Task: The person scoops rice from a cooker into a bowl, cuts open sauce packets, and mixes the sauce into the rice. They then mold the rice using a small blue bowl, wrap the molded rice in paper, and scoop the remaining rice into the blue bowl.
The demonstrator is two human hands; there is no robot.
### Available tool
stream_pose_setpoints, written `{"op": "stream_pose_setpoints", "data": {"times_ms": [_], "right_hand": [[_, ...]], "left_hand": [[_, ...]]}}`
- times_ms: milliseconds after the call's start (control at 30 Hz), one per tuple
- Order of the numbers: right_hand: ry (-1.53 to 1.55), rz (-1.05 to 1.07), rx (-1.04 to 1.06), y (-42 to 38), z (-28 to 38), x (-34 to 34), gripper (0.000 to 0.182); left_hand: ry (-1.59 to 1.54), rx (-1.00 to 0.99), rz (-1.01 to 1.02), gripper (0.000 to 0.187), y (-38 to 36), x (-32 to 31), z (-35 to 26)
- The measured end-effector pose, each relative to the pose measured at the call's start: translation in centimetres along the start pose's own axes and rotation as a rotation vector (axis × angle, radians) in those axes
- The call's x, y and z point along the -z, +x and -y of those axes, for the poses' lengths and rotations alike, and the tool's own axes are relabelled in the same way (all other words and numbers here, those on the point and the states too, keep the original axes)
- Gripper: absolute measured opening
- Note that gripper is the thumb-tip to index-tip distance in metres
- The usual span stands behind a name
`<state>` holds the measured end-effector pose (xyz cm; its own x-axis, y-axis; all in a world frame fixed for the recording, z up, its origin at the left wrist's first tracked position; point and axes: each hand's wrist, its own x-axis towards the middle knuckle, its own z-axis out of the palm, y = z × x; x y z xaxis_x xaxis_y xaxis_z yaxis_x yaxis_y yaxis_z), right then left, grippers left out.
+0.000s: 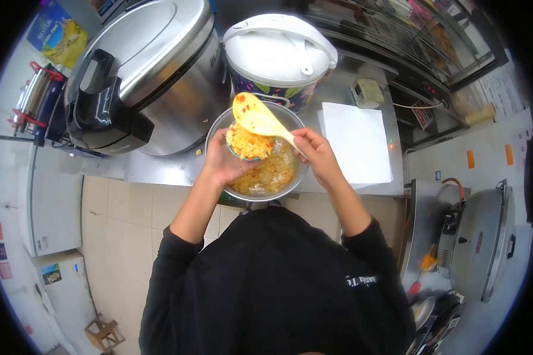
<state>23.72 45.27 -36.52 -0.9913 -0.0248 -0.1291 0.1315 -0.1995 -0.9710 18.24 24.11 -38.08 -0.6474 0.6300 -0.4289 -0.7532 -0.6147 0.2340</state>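
My left hand (222, 158) is wrapped round a small bowl heaped with yellow-orange rice (249, 143), above a large metal pot (304, 171). Inside the pot lies more yellow rice mixed with white grains (269, 177). My right hand (315, 151) grips the handle of a pale yellow paddle (259, 117). The paddle's wide end, spotted with red bits, is over the upper edge of the small bowl. Whether paddle and rice touch cannot be made out.
Behind the pot stand a large steel cooker (177, 77) and a white-lidded container (278, 50). White paper sheets (356, 142) and a small greenish box (367, 93) lie on the steel counter (166, 168) to the right.
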Motion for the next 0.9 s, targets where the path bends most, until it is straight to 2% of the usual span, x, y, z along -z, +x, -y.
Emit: {"op": "stream_pose_setpoints", "data": {"times_ms": [100, 233, 367, 467, 533, 600, 633, 667, 700, 767, 867, 900], "right_hand": [[-0.059, 0.071, -0.070, -0.1, -0.3, 0.6, 0.017], [-0.159, 0.116, -0.140, -1.9, -0.9, 5.2, 0.017], [-0.417, 0.040, -0.003, -2.1, 0.5, 6.1, 0.018], [-0.545, -0.095, 0.097, -1.2, 1.2, 5.5, 0.019], [-0.774, -0.144, 0.185, -0.5, 1.2, 4.7, 0.019], [-1.013, -0.115, 0.184, 0.2, 0.7, 4.0, 0.020], [-1.038, -0.090, 0.138, 0.5, 0.5, 3.3, 0.019], [-1.068, -0.075, 0.089, 0.6, 0.4, 2.6, 0.019], [-1.125, -0.047, 0.119, 1.0, -0.1, 2.3, 0.020], [-1.246, -0.014, 0.178, 1.4, -0.3, 1.5, 0.020], [-1.435, 0.028, 0.605, 1.8, 1.3, -1.1, 0.019], [-1.331, 0.010, 0.565, 1.8, 2.1, -2.1, 0.015]], "left_hand": [[-0.011, 0.017, 0.047, 0.058, 0.1, 0.0, 0.5], [0.019, -0.026, 0.042, 0.054, -0.5, 1.0, 0.5], [0.015, -0.085, -0.031, 0.055, -1.4, 0.9, -0.3], [-0.053, -0.107, -0.019, 0.061, -1.5, 1.8, -0.2], [-0.067, -0.167, 0.017, 0.060, -1.7, 1.4, 0.8], [-0.078, -0.220, 0.037, 0.054, -2.1, 0.8, 1.5], [-0.160, -0.217, 0.137, 0.053, -1.2, 2.0, 2.1], [-0.177, -0.244, 0.107, 0.051, -1.3, 1.7, 2.4], [-0.201, -0.235, 0.172, 0.050, -1.2, 2.2, 2.7], [-0.200, -0.266, 0.138, 0.050, -1.2, 2.5, 2.8], [-0.245, -0.273, 0.175, 0.053, -0.6, 2.9, 2.6], [-0.256, -0.275, 0.228, 0.053, -0.6, 3.2, 2.3]]}}
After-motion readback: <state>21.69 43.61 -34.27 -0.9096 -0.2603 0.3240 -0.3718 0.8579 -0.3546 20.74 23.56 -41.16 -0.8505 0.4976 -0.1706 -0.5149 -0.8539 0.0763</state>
